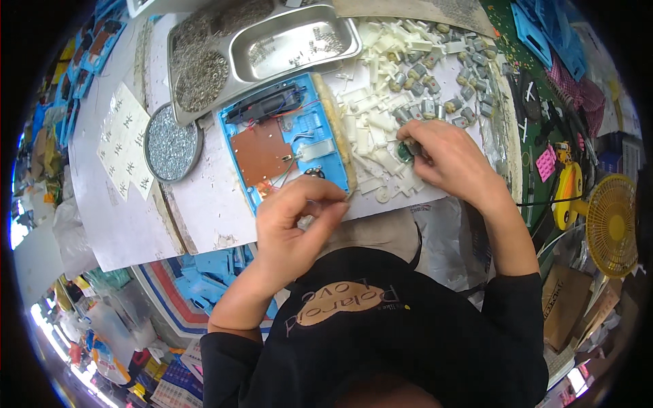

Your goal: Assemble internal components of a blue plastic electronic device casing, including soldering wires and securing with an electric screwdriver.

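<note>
in the head view, closest to the camera is your own black shirt (422, 326), with both forearms reaching up from it over the white tabletop (129, 231). your left hand (296, 214) is the nearer one to the blue casing (332, 160): it hides part of the casing's near edge, thumb and forefinger brought together by the near right corner; whether anything is pinched between them, you cannot tell from here. the casing lies ahead of that grip, face up against a yellowish pad (343, 129), its long axis running away from you with the far end leaning left, and the brown board (260, 153) sits inside. your right hand (449, 156) is apart from the casing, on its right side, fingers curled at a small dark green piece (406, 151); you cannot tell whether it is firmly gripped or only touched. so the line that counts, by judgement, runs leftward from this piece to the casing, across white plastic parts (371, 136). small motors (435, 105) crowd just beyond your right fingers. the metal tray (235, 85) borders the casing's far side, the table's front edge runs close below, and bare tabletop toward the round dish (199, 153) gives you room leftward.
</note>
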A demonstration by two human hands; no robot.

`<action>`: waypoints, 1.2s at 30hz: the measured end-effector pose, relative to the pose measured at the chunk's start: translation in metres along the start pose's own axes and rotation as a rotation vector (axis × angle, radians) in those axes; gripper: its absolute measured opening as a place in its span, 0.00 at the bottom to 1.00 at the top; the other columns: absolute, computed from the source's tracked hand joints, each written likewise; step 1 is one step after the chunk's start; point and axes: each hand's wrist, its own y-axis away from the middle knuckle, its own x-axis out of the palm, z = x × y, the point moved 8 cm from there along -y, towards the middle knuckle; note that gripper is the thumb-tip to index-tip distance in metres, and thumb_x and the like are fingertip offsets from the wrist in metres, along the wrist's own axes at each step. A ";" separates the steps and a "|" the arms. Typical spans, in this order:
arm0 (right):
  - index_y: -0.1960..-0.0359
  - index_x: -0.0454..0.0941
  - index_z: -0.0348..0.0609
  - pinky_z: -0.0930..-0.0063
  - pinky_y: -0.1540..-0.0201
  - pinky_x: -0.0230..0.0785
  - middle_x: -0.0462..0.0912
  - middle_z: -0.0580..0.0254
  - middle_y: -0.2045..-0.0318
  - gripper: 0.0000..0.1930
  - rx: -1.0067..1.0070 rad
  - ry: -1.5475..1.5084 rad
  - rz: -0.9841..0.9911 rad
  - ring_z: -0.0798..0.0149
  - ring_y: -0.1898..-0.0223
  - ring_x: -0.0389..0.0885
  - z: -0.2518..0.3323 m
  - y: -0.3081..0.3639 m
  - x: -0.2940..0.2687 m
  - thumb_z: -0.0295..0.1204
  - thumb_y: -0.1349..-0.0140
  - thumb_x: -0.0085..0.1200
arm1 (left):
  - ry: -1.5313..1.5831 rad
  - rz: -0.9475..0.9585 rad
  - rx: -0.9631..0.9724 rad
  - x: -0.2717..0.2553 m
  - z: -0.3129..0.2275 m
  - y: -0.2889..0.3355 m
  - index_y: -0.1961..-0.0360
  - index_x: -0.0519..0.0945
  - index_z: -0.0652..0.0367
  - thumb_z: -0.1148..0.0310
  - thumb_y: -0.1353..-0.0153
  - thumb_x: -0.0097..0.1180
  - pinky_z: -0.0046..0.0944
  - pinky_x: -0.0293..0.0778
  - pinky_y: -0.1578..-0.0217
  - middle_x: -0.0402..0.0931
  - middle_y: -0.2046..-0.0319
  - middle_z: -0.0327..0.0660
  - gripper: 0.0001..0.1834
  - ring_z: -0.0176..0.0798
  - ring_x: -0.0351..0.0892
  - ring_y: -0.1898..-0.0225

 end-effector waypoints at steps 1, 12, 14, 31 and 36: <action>0.50 0.78 0.42 0.58 0.62 0.73 0.79 0.54 0.72 0.20 0.044 -0.023 0.043 0.50 0.68 0.80 0.000 -0.001 -0.002 0.21 0.47 0.58 | -0.085 -0.021 0.074 -0.001 0.001 0.003 0.60 0.84 0.66 0.84 0.42 0.67 0.32 0.81 0.68 0.84 0.66 0.43 0.09 0.35 0.85 0.66; 0.38 0.72 0.36 0.87 0.65 0.64 0.79 0.74 0.66 0.26 0.405 -1.556 0.173 0.82 0.67 0.74 0.063 -0.003 0.046 0.22 0.37 0.65 | -0.183 -0.049 0.296 -0.001 -0.011 0.007 0.57 0.81 0.62 0.79 0.44 0.72 0.36 0.81 0.69 0.83 0.67 0.43 0.15 0.40 0.87 0.68; 0.37 0.72 0.36 0.87 0.65 0.64 0.79 0.74 0.67 0.25 0.444 -1.601 0.247 0.82 0.67 0.73 0.063 -0.004 0.049 0.22 0.36 0.65 | -0.163 -0.060 0.300 -0.003 -0.010 0.007 0.57 0.81 0.62 0.79 0.45 0.72 0.36 0.81 0.69 0.83 0.66 0.44 0.15 0.40 0.87 0.68; 0.51 0.81 0.41 0.67 0.67 0.74 0.85 0.57 0.62 0.23 -0.193 -0.470 -0.097 0.58 0.70 0.81 0.092 -0.020 -0.006 0.20 0.50 0.72 | -0.365 -0.163 0.593 -0.010 -0.026 0.012 0.60 0.80 0.62 0.83 0.49 0.71 0.42 0.80 0.65 0.84 0.65 0.45 0.16 0.48 0.86 0.65; 0.54 0.82 0.41 0.65 0.67 0.74 0.84 0.57 0.64 0.23 -0.405 -0.416 -0.175 0.53 0.69 0.82 0.103 -0.017 -0.011 0.19 0.54 0.72 | -0.290 -0.095 0.536 -0.013 -0.025 0.009 0.62 0.80 0.63 0.83 0.49 0.70 0.41 0.80 0.63 0.84 0.63 0.46 0.15 0.49 0.85 0.64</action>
